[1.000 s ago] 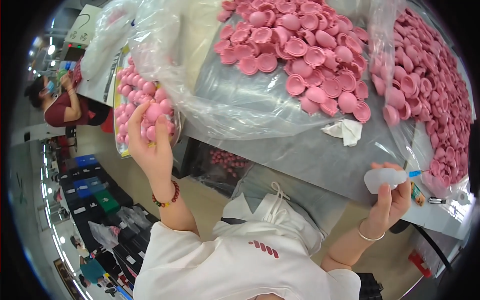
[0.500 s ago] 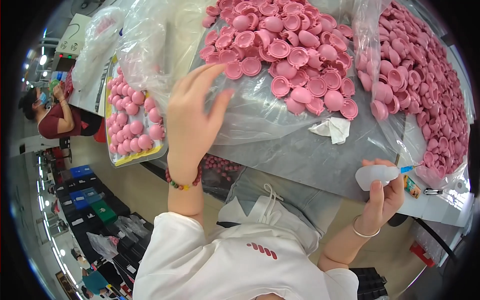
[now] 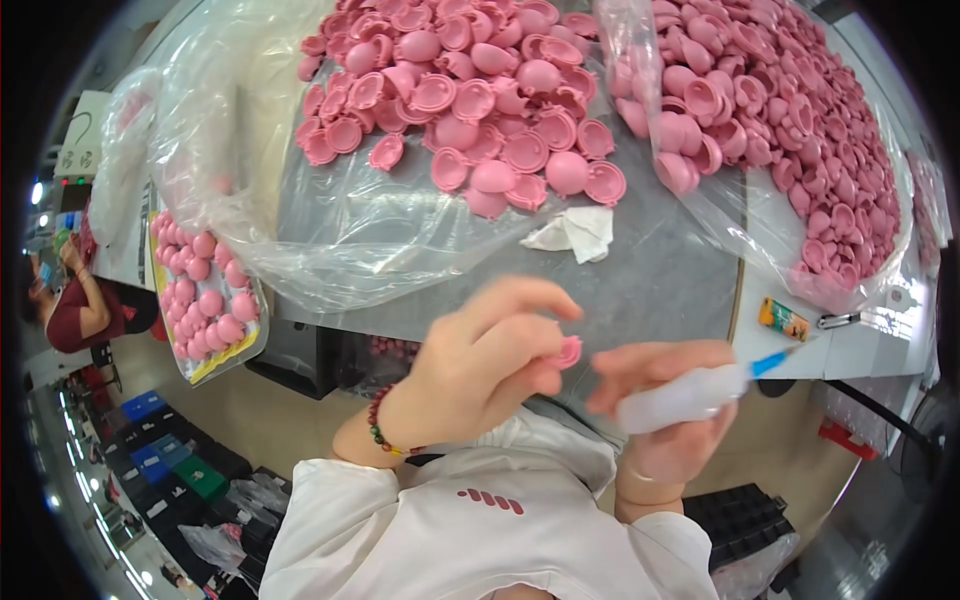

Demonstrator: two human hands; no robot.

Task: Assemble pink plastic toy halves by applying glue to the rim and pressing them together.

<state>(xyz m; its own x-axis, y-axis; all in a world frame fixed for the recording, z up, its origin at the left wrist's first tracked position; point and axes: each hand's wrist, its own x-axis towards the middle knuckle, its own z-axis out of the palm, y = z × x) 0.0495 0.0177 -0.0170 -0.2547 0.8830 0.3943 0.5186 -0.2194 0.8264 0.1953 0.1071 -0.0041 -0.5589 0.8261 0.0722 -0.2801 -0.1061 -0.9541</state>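
Note:
Between the fingertips of my left hand (image 3: 490,360) is a small pink plastic half shell (image 3: 568,352), mostly covered by the fingers. My right hand (image 3: 680,440) grips a white squeeze bottle (image 3: 680,400) whose blue needle tip (image 3: 768,363) points up and to the right. The two hands are close together in front of my body, fingertips nearly meeting. Beyond them, a pile of pink half shells (image 3: 490,178) lies on clear plastic sheeting on the grey table (image 3: 660,290). A crumpled white tissue (image 3: 580,232) rests at the pile's near edge.
At right, a plastic bag of pink shells (image 3: 780,130) spreads over the table, with an orange-green packet (image 3: 783,318) and a nail clipper (image 3: 838,321) nearby. A tray of closed pink balls (image 3: 205,300) stands at left. Further left, a person (image 3: 85,300) works.
My left hand has come from the pile toward my body with a pink half shell in it. My right hand has moved left with the bottle. The view has shifted right.

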